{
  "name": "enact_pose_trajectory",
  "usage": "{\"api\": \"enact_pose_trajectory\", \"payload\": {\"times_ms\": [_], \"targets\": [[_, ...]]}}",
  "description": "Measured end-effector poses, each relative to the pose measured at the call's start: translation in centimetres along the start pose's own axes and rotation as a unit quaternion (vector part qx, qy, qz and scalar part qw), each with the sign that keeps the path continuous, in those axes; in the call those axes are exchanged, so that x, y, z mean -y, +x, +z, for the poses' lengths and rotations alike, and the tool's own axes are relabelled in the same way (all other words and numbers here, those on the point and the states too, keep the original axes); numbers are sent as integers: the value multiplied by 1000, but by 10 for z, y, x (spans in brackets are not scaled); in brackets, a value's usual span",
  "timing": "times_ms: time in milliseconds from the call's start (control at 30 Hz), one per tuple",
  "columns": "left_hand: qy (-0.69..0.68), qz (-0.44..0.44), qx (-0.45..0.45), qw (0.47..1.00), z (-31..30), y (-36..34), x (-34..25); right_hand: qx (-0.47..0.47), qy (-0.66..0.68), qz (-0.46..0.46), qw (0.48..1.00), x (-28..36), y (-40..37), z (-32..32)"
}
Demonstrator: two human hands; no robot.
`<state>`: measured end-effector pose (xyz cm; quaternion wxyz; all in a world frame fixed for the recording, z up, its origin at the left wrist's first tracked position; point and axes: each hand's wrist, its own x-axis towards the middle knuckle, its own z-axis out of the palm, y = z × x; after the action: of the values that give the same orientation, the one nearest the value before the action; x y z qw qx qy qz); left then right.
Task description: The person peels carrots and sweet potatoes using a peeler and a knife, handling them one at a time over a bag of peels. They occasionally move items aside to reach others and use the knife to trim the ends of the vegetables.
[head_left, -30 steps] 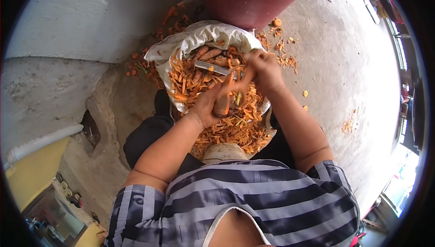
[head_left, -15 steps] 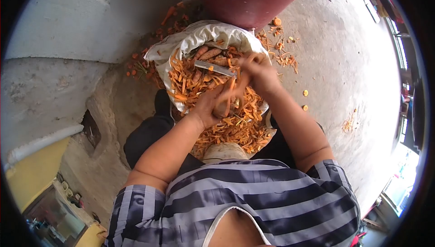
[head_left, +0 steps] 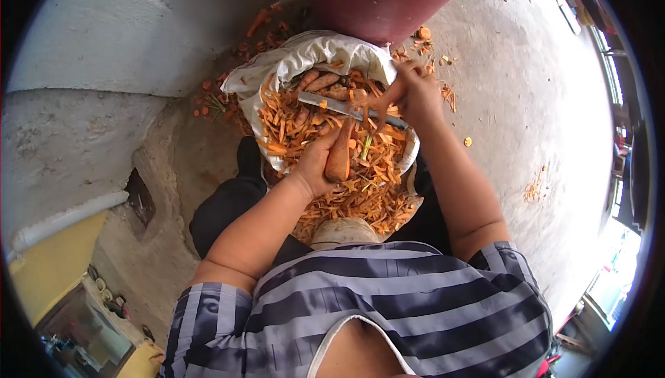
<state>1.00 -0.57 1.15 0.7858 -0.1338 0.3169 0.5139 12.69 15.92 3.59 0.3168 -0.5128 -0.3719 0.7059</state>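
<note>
My left hand (head_left: 315,166) is closed around a carrot (head_left: 339,157), whose thick end points toward me and whose narrow end points away. Up and to the right, the fingers of my right hand (head_left: 418,90) are wrapped round an orange-brown peeler (head_left: 381,104), smeared by motion. It is apart from the carrot's surface. Across the opening of a white sack (head_left: 332,47) lies a knife (head_left: 331,104) with a broad blade and a dark handle, partly behind the peeler. Orange peelings (head_left: 367,187) fill the sack, with several unpeeled carrots (head_left: 321,82) among them.
A large dark red tub (head_left: 381,0) stands right behind the sack. Carrot scraps (head_left: 215,101) lie along the wall (head_left: 83,38) at left, and more peelings (head_left: 533,187) are scattered over the concrete floor (head_left: 526,101) at right. My knees flank the sack.
My right hand has moved up and right, away from the carrot, with the peeler. The carrot in my left hand and the knife's dark handle now show more fully.
</note>
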Motion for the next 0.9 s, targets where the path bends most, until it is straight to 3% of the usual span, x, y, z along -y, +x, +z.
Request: {"api": "enact_pose_trajectory", "payload": {"times_ms": [33, 100, 133, 233, 333, 367, 433, 533, 567, 633, 667, 733, 833, 900], "targets": [[-14, 13, -13, 1000, 3, -1, -1, 66, 16, 34, 997, -1, -18, 11], [-2, 25, -20, 999, 3, -1, -1, 238, -21, -28, 971, -28, -31, 20], [25, 25, -14, 999, 1, -1, 1, 295, -123, -81, 944, -32, -30, 18], [22, -3, 11, 1000, -12, 7, 10, 178, -101, 47, 978, -30, -19, 13], [18, -36, 30, 999, -10, 5, 10, -18, -92, -15, 996, -20, 17, -6], [28, -40, 17, 999, -11, 6, 10, -79, -148, -61, 984, -15, 28, -14], [48, -50, -9, 998, -13, 8, 7, -101, -66, -21, 992, -9, 30, -18], [7, -24, 4, 1000, -8, 4, -3, 50, 5, 7, 999, -8, -7, 6], [14, -16, -9, 1000, -3, 1, -2, 109, -56, 48, 991, -17, -13, 8], [33, -1, -35, 999, 6, -3, 1, 295, -103, -60, 948, -36, -22, 13], [27, -20, 32, 999, -3, 2, 5, 235, -81, -1, 969, -41, -14, 9], [52, -39, 19, 998, -17, 8, 6, 106, -19, 84, 991, -27, -2, 6], [108, -7, -11, 994, -2, -3, 0, -10, -17, 30, 999, -20, 26, -12], [122, 10, 0, 992, 1, -8, -2, -73, -7, 42, 996, -12, 30, -17]]}}
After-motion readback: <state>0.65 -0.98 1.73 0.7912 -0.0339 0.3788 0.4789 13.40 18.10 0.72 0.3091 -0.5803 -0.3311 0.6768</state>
